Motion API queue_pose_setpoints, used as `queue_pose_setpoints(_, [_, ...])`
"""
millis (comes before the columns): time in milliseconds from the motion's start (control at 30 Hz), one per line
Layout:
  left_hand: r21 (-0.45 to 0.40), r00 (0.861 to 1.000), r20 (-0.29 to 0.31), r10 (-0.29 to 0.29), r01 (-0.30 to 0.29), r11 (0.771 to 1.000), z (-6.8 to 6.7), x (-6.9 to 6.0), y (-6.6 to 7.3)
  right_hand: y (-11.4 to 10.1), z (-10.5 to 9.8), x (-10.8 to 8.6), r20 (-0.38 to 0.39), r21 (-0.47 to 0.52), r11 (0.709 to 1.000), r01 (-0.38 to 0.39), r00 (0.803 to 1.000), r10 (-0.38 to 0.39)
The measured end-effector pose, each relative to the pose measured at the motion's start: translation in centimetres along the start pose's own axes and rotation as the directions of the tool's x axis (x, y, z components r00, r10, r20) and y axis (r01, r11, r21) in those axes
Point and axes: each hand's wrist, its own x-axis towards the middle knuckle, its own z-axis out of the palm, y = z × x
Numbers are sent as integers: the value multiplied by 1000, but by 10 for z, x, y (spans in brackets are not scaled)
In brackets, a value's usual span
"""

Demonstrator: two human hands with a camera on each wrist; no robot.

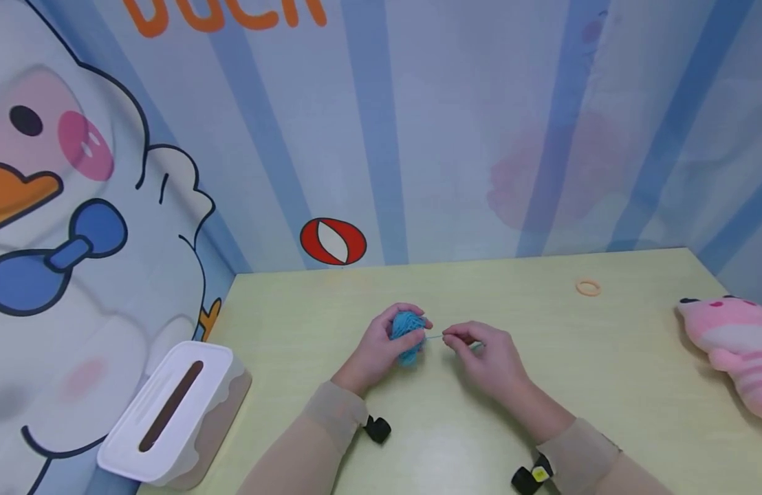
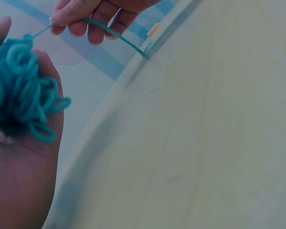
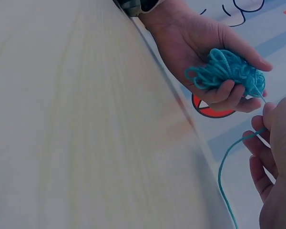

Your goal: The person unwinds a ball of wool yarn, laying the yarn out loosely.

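A bundle of blue yarn (image 1: 407,337) lies in the left hand (image 1: 381,344), whose fingers and thumb curl round it above the table. Loose loops of the yarn (image 2: 24,86) stick out from the bundle in the left wrist view. To its right, the right hand (image 1: 489,354) pinches the yarn's strand between thumb and forefinger. A short length of strand (image 1: 434,337) runs taut from the bundle to those fingertips. Past the right hand (image 3: 281,152), the free tail of the strand (image 3: 221,171) hangs down in a curve in the right wrist view.
An orange ring (image 1: 588,287) lies toward the back right of the pale table (image 1: 480,289). A pink striped plush toy (image 1: 736,350) is at the right edge. At the left stands a white-lidded box (image 1: 170,412) with a slot. A printed duck curtain (image 1: 443,137) hangs behind.
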Motion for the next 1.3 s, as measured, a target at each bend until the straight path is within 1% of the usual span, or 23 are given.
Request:
queue_pose_setpoints(100, [-19, 1000, -5, 3, -3, 1000, -2, 0, -1, 4, -4, 0, -6, 22, 1000, 5, 1000, -5])
queue_pose_setpoints(200, [-33, 999, -28, -19, 18, 999, -4, -2, -1, 6, -6, 0, -6, 47, 999, 17, 1000, -17])
queue_pose_setpoints(300, [-107, 999, -14, -38, 36, 994, -7, -4, -2, 8, -7, -1, -2, 70, 997, 30, 1000, -30])
queue_pose_setpoints(400, [-214, 999, 28, -41, 46, 976, -7, -6, -1, 10, -8, -2, -11, 62, 998, 29, 1000, -29])
queue_pose_setpoints(467, [-232, 999, 37, -28, 36, 972, -6, -6, 0, 12, -11, -3, -25, 44, 999, 23, 999, -22])
queue_pose_setpoints(533, [-219, 999, 36, -12, 19, 976, -5, -6, 1, 15, -14, -3, -44, 28, 999, 19, 999, -18])
queue_pose_setpoints(633, [-168, 1000, 11, -9, 11, 986, -5, -5, 1, 20, -19, -4, -65, 27, 999, 25, 998, -23])
queue_pose_setpoints(733, [-78, 998, -46, -45, 41, 996, -5, -4, 1, 24, -23, -4, -82, 40, 998, 41, 996, -38])
queue_pose_setpoints(767, [-62, 997, -60, -57, 54, 997, -6, -4, 1, 25, -25, -4, -88, 41, 998, 46, 995, -43])
queue_pose_setpoints(867, [-65, 995, -70, -75, 71, 995, -6, -4, 2, 29, -30, -5, -101, 35, 998, 60, 993, -56])
queue_pose_setpoints(967, [-94, 996, -57, -69, 64, 994, -6, -4, 3, 32, -36, -5, -114, 21, 998, 63, 992, -61])
queue_pose_setpoints(1000, [-81, 996, -63, -66, 61, 995, -6, -4, 3, 33, -38, -5, -118, 16, 998, 61, 991, -59])
queue_pose_setpoints(1133, [-5, 996, -83, -41, 41, 999, -6, -3, 3, 38, -47, -5, -121, 5, 999, 34, 992, -34])
queue_pose_setpoints(1200, [13, 996, -89, -29, 30, 999, -5, -2, 3, 40, -52, -5, -118, 0, 1000, 11, 993, -11])
queue_pose_setpoints(1300, [48, 992, -116, -45, 51, 998, -5, -1, 1, 43, -61, -7, -107, -8, 999, -31, 994, 30])
